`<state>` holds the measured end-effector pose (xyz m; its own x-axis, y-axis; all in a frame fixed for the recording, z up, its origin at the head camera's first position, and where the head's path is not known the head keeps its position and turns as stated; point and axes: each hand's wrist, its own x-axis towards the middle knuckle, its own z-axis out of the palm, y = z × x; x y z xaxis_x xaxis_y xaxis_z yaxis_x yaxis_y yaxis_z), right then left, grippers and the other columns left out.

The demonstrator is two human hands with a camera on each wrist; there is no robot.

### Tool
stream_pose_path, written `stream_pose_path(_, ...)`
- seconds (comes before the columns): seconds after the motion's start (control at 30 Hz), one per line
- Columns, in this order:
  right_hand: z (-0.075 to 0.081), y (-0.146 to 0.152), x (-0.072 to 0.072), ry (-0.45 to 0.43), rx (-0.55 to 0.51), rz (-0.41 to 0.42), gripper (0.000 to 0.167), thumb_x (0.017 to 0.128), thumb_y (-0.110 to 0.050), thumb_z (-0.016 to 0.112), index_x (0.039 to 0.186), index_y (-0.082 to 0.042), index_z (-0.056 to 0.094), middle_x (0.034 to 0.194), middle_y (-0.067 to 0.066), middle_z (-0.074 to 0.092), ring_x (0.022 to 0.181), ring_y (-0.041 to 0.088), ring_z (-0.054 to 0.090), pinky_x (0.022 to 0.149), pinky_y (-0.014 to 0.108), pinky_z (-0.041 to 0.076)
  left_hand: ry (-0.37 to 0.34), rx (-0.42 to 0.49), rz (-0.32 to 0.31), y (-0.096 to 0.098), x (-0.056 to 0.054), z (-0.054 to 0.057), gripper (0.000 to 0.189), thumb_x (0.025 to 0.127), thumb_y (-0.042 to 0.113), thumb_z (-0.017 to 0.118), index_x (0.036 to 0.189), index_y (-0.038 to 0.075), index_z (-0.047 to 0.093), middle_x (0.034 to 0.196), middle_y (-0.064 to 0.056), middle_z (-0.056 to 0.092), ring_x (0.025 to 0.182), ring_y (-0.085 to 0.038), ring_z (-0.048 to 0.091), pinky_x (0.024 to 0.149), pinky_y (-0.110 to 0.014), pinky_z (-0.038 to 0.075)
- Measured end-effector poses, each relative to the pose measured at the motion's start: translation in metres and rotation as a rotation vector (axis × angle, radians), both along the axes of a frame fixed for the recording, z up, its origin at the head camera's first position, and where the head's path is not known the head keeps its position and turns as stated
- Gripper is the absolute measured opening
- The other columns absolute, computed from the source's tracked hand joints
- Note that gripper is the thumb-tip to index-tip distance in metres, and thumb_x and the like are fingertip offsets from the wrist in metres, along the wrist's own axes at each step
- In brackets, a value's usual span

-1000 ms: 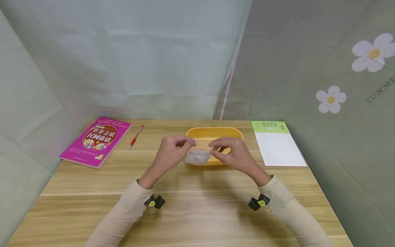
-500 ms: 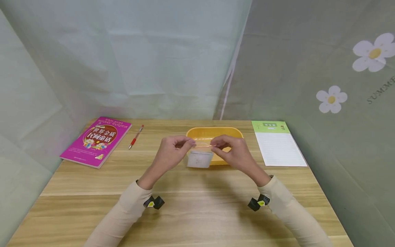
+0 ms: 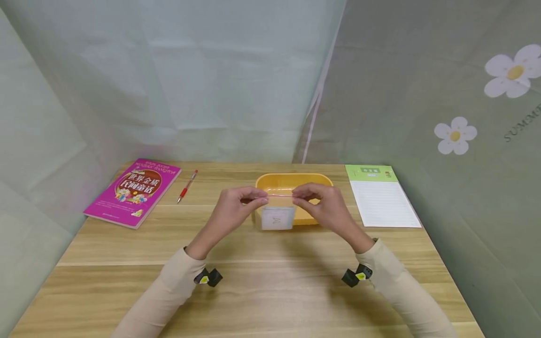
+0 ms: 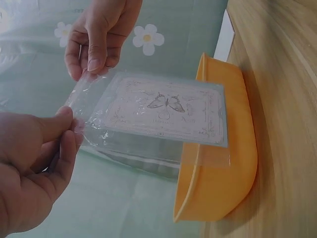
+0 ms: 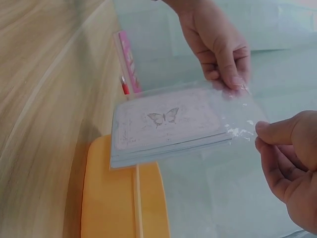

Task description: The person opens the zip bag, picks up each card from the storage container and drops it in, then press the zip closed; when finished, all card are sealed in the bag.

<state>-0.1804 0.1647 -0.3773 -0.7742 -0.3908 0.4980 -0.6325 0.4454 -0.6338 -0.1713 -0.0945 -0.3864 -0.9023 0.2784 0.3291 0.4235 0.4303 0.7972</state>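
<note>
A clear plastic bag [image 4: 94,119] hangs between the two hands, with a thin reddish line along its top edge. Inside lies a flat stack of pale paper cards [image 4: 148,106], the front one printed with a butterfly. The left hand [image 3: 236,209] pinches one top corner between thumb and fingers. At the other corner, the right hand [image 3: 323,209] pinches the bag the same way. The bag's lower part overlaps the front of a yellow plastic basket [image 3: 306,217] in the head view, and both wrist views show the card end over the basket.
On the wooden table [image 3: 270,291], a purple book [image 3: 133,195] lies at the left, with a red pen [image 3: 187,187] beside it. A writing pad [image 3: 382,202] with a green header lies to the right. Fabric sheets [image 3: 203,84] stand behind and at both sides.
The bag has turned from tilted to hanging squarely, its printed face now towards the head camera. The right hand has shifted slightly right, and the top edge is stretched straighter between the hands.
</note>
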Motion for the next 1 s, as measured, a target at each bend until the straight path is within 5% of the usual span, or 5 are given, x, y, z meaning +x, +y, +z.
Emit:
stream_pose_path(0.47,-0.0016,-0.0011,0.001,-0.085,0.053,-0.025,0.017,0.089,-0.011,0.08,0.105,-0.006,0.079,0.093,0.002,0.078,0.077,0.01,0.07,0.069,0.028,0.059,0.014,-0.014,0.015,-0.0017,0.0012,0.0002,0.016,0.09,0.018,0.078,0.102,0.007,0.08,0.095,-0.003,0.078,0.078,-0.015,0.072,0.069,-0.025,0.058)
stream_pose_path(1.0,-0.003,-0.0049,0.0063,-0.049,0.066,-0.025,0.005,0.087,-0.005,0.078,0.091,-0.008,0.081,0.078,-0.005,0.069,0.072,0.01,0.061,0.067,0.03,0.055,0.083,-0.016,-0.013,0.004,0.0044,-0.0021,0.005,0.091,0.011,0.077,0.089,0.007,0.08,0.085,-0.003,0.077,0.071,-0.012,0.07,0.059,-0.025,0.056)
